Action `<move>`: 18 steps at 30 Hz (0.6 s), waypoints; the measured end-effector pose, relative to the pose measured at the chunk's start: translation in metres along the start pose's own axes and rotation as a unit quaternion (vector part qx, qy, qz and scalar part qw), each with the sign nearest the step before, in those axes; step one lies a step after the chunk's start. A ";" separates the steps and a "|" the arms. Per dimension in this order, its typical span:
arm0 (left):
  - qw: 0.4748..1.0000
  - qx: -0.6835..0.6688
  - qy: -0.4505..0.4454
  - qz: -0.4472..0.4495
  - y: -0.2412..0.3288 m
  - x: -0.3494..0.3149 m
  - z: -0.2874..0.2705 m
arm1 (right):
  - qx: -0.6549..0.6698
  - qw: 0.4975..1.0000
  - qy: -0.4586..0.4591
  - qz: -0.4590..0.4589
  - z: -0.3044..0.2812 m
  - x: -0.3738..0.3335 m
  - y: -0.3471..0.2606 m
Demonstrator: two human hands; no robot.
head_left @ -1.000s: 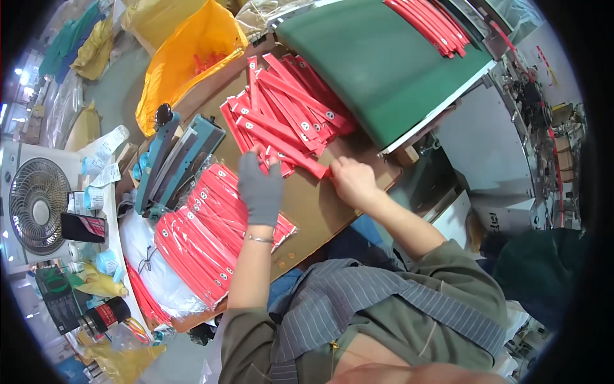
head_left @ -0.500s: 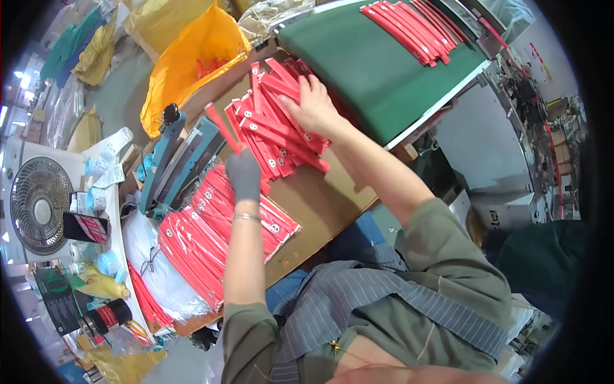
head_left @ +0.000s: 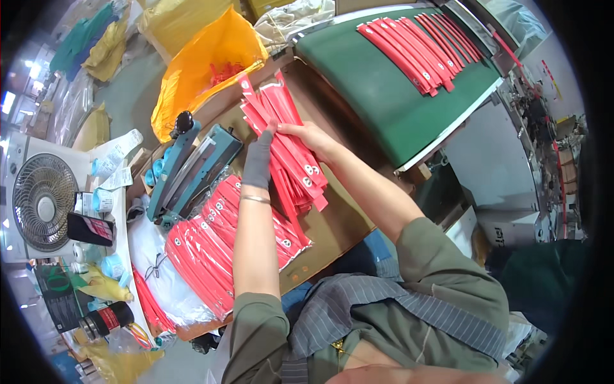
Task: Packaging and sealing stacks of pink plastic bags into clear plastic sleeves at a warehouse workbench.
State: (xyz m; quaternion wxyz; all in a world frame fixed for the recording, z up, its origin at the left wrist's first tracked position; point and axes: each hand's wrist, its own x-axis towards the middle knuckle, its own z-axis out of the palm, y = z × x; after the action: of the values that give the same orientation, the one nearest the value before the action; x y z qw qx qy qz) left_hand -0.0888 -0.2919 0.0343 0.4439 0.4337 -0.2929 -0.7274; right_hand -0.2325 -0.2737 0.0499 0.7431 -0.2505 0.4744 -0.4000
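The red bundle (head_left: 294,163) is clasped between both hands — at about three o'clock from the gloved left hand (head_left: 259,160), nine from the right hand (head_left: 313,138). A red pile (head_left: 204,259) lies at seven o'clock from the left.

Packets (head_left: 289,150) bear round white marks (head_left: 309,170), too small to read. Cabinet (head_left: 511,221) shows dark lettering (head_left: 499,237); box (head_left: 59,312), green lettering (head_left: 59,294); cylinder (head_left: 96,323), red label (head_left: 115,316). Slip (head_left: 120,178) print: illegible.

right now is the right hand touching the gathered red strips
Touching: in the head view, the right hand has its thumb across the gathered red strips.
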 end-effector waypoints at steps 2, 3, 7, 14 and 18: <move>0.999 0.009 0.017 0.038 0.012 -0.017 0.000 | 0.034 0.982 -0.053 -0.177 0.022 -0.025 -0.010; 0.984 0.040 -0.033 0.169 0.032 -0.042 0.027 | 0.020 0.961 -0.086 -0.261 0.021 -0.038 -0.020; 0.896 0.250 -0.114 0.350 0.068 -0.111 0.050 | -0.092 0.896 -0.095 -0.424 0.027 -0.109 -0.052; 0.874 0.358 -0.155 0.290 0.024 -0.118 0.034 | -0.176 0.867 -0.179 -0.430 0.003 -0.125 -0.031; 0.857 0.426 -0.182 0.224 0.023 -0.129 0.039 | -0.175 0.881 -0.175 -0.404 0.025 -0.145 -0.024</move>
State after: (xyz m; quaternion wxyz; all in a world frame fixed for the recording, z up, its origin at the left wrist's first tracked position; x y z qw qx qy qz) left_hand -0.0851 -0.1841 0.1188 0.3057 0.3626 -0.7391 -0.4784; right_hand -0.2520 -0.1660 0.1514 0.5321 -0.6122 0.2571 -0.5254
